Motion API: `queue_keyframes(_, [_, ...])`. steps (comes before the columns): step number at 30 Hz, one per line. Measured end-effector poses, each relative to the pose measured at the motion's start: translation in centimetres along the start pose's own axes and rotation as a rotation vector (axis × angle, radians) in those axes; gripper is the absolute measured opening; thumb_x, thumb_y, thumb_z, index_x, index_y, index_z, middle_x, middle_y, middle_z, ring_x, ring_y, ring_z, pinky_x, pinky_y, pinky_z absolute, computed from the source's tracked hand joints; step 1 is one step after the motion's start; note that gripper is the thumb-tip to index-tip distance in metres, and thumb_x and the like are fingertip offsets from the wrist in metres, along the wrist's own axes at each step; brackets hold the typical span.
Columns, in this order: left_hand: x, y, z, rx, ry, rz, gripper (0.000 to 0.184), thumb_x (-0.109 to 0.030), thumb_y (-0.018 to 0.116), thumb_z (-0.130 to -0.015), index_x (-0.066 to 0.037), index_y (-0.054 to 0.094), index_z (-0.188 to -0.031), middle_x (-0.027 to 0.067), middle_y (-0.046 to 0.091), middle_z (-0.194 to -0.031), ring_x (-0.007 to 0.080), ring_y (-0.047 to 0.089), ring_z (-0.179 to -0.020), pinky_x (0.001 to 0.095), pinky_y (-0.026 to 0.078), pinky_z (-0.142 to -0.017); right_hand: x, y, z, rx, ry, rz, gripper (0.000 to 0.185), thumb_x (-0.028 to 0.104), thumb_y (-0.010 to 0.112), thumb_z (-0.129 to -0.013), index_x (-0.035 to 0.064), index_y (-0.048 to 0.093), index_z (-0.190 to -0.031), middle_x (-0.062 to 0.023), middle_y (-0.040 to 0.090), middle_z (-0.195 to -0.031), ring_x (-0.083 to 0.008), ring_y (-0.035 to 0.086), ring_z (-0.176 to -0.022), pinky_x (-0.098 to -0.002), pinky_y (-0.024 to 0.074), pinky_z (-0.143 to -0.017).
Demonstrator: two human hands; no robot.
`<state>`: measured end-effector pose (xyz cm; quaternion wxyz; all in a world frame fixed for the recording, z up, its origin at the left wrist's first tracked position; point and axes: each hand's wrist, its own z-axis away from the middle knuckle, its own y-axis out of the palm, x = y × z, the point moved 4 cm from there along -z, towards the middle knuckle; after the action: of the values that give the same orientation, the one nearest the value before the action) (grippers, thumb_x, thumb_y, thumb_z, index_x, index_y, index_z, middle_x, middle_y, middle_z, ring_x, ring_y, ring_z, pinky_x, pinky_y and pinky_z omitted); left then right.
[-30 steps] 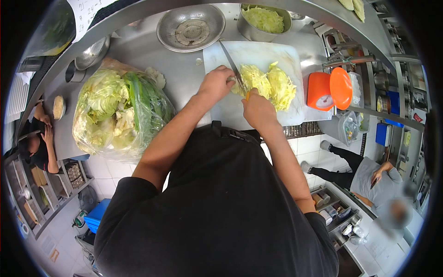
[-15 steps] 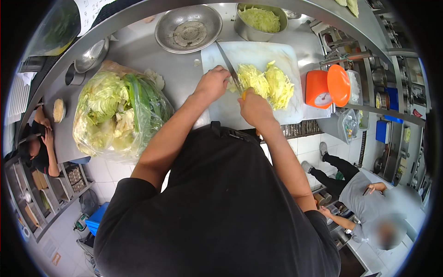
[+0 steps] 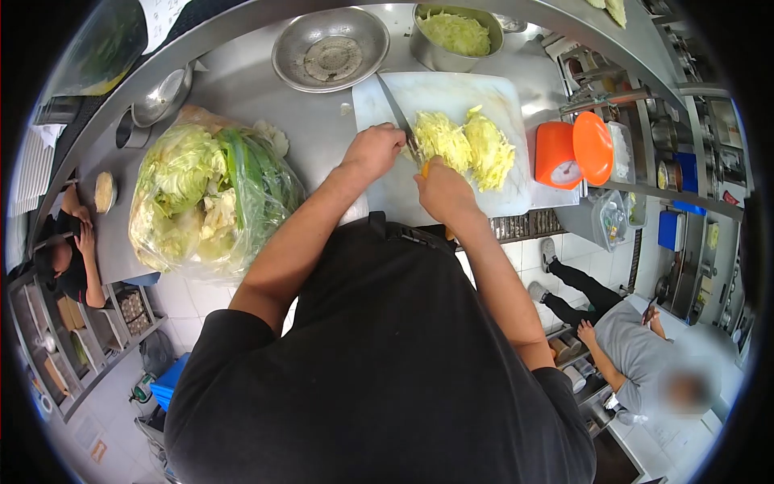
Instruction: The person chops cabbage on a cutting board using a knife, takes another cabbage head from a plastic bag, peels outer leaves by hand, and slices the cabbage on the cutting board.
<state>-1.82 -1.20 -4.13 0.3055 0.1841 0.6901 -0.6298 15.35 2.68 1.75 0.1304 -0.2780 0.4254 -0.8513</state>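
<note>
My right hand (image 3: pixel 443 189) is wrapped round the yellow handle of a long knife (image 3: pixel 394 102), whose blade points away toward the metal bowl. Shredded cabbage (image 3: pixel 442 139) lies just right of the blade on the white cutting board (image 3: pixel 395 189), with a second shredded heap (image 3: pixel 488 149) beside it. At the board's left part my left hand (image 3: pixel 376 151) is closed close to the blade, its fingertips bent down; what they hold, if anything, is hidden.
A plastic bag of leafy vegetables (image 3: pixel 214 194) stands left. Behind are a metal bowl (image 3: pixel 330 50) and a pot of shreds (image 3: pixel 455 32). An orange scale (image 3: pixel 558 157) is right of the board. People are at far left (image 3: pixel 72 242) and lower right (image 3: pixel 637 347).
My left hand has moved slightly while staying beside the blade. The person at lower right has shifted their legs and arms.
</note>
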Motion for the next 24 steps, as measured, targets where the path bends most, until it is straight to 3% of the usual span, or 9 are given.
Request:
queue_keyframes(6, [0.1, 0.1, 0.0, -0.011, 0.040, 0.002, 0.007, -0.007, 0.070, -0.091, -0.007, 0.073, -0.098, 0.0135, 0.072, -0.097, 0.0397, 0.071, -0.090, 0.0487, 0.057, -0.081, -0.5, 2.4, -1.2, -0.046, 0.010, -0.051, 0.041, 0.031, 0.061, -0.107, -0.0069, 0.054, -0.121, -0.0319, 0.075, -0.102, -0.0480, 0.075, -0.099, -0.0553, 0.0595, -0.088])
queue_keyframes(11, [0.0, -0.3, 0.1, -0.049, -0.022, -0.017, 0.008, -0.010, 0.073, -0.089, -0.007, 0.073, -0.097, 0.0134, 0.072, -0.096, 0.0388, 0.071, -0.089, 0.0482, 0.057, -0.081, 0.2, -0.4, -0.3, 0.015, -0.006, -0.006, 0.042, 0.031, 0.062, -0.106, -0.0071, 0.053, -0.121, -0.0316, 0.075, -0.101, -0.0483, 0.075, -0.099, -0.0549, 0.0599, -0.087])
queue_keyframes(15, [0.1, -0.6, 0.6, -0.026, -0.090, -0.044, 0.008, -0.012, 0.075, -0.088, -0.007, 0.074, -0.095, 0.0135, 0.072, -0.095, 0.0381, 0.071, -0.088, 0.0480, 0.058, -0.081, 0.0, 1.4, -0.4, -0.016, -0.001, -0.046, 0.042, 0.031, 0.062, -0.106, -0.0070, 0.054, -0.122, -0.0314, 0.075, -0.101, -0.0486, 0.075, -0.099, -0.0549, 0.0597, -0.087])
queue_keyframes(17, [0.3, -0.2, 0.4, -0.018, -0.062, -0.060, 0.008, -0.013, 0.076, -0.089, -0.006, 0.075, -0.094, 0.0136, 0.072, -0.096, 0.0381, 0.071, -0.088, 0.0481, 0.058, -0.081, -0.4, 3.5, -1.4, -0.060, 0.027, -0.111, 0.042, 0.031, 0.063, -0.106, -0.0068, 0.054, -0.123, -0.0314, 0.075, -0.102, -0.0486, 0.075, -0.099, -0.0549, 0.0597, -0.086])
queue_keyframes(24, [-0.6, 0.5, 0.4, -0.038, 0.032, 0.006, 0.006, -0.011, 0.075, -0.091, -0.005, 0.076, -0.091, 0.0145, 0.072, -0.095, 0.0375, 0.071, -0.089, 0.0465, 0.058, -0.082, -1.4, 0.9, 0.2, -0.076, -0.039, -0.085, 0.040, 0.031, 0.064, -0.106, -0.0043, 0.055, -0.120, -0.0291, 0.075, -0.094, -0.0479, 0.075, -0.091, -0.0557, 0.0593, -0.082])
